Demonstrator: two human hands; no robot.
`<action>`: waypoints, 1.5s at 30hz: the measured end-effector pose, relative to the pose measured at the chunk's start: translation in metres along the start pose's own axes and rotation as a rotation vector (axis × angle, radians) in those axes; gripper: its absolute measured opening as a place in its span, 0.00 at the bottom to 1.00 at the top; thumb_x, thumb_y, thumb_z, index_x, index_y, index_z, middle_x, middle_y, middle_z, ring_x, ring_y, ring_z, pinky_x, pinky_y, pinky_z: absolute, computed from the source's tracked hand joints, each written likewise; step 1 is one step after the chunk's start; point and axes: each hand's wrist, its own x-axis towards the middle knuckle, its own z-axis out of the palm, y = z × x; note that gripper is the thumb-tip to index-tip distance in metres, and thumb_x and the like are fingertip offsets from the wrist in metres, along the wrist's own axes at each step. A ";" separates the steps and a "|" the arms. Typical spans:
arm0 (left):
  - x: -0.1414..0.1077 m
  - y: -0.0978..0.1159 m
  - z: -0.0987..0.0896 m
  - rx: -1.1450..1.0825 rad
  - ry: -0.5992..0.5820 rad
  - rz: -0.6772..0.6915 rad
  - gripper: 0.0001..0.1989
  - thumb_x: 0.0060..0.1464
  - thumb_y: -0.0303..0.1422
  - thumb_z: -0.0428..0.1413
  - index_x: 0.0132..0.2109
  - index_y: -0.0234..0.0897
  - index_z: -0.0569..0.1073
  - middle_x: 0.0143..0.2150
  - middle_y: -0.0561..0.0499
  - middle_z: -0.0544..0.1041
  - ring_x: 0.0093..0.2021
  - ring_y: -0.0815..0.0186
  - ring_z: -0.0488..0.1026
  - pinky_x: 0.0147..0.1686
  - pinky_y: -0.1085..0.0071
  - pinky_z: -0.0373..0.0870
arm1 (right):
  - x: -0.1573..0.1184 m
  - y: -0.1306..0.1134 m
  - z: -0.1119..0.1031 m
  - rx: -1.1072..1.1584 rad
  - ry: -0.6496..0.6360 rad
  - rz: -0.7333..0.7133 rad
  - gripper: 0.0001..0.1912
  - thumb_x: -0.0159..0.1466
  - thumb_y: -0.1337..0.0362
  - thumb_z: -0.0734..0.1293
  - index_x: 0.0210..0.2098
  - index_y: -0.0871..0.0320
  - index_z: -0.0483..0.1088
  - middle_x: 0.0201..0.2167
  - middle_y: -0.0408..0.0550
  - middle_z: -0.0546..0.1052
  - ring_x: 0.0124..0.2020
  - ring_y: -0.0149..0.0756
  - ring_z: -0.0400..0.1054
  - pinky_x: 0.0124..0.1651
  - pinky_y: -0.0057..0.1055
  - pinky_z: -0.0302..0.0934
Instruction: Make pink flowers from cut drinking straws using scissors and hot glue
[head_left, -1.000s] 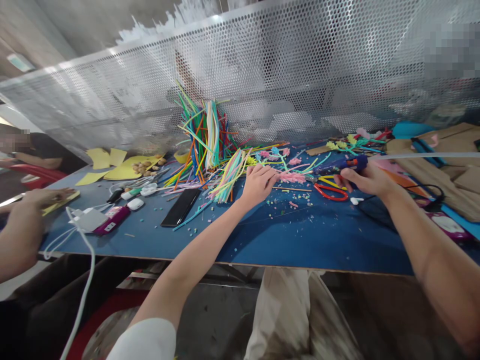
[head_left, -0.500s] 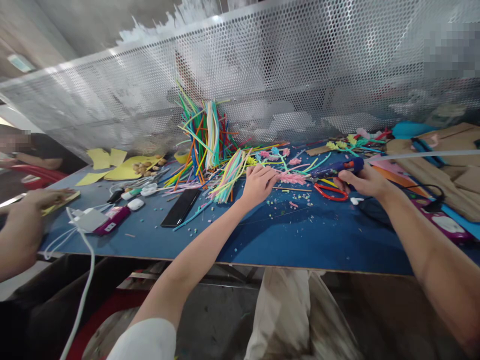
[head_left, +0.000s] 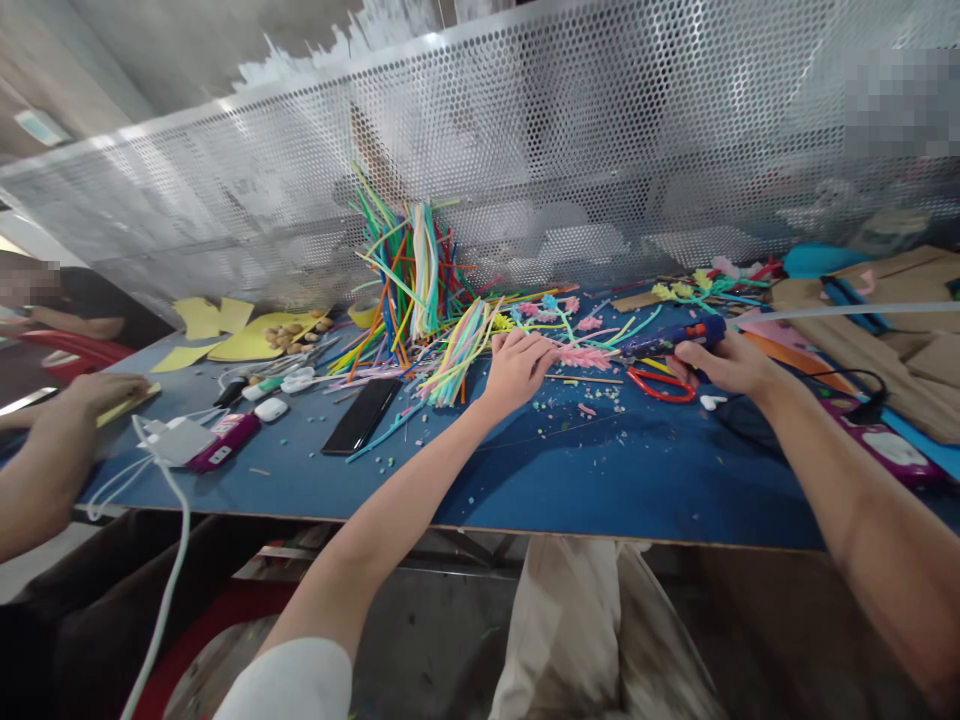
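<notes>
Blue glue gun [head_left: 667,338] is in the R grip [head_left: 724,362], fingers wrapped round its handle, nozzle toward the L grip [head_left: 519,368]. Pink fuzzy piece [head_left: 583,357] sits btwn the two grips, one end pinched in the L grip's bent fingers; can't tell if nozzle touches it. Clear glue stick [head_left: 847,312] runs out behind the gun, past R grip. Red-handled scissors [head_left: 661,397] + white earbud [head_left: 711,402] just on near side of R grip, on blue surface [head_left: 570,490]. Wooden stick [head_left: 583,379] & clippings [head_left: 587,409] btwn grips. Pastel pipe-cleaner bundle [head_left: 461,350] just left of L grip, taller multicolour bunch [head_left: 424,270] beyond, by perforated metal panel [head_left: 600,120]. Farther left of L grip: black phone [head_left: 361,416], purple power strip [head_left: 223,443] w/ white adapter [head_left: 176,440], then co-worker's hand [head_left: 109,393], well apart. Brown cardboard [head_left: 889,370] right of R grip.
</notes>
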 end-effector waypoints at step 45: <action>-0.001 -0.003 0.006 -0.039 0.097 -0.220 0.22 0.72 0.43 0.42 0.38 0.40 0.76 0.39 0.49 0.80 0.43 0.61 0.68 0.46 0.60 0.55 | 0.031 -0.003 0.101 -0.724 -0.247 -0.096 0.13 0.70 0.55 0.61 0.38 0.54 0.73 0.41 0.50 0.79 0.42 0.42 0.73 0.47 0.38 0.62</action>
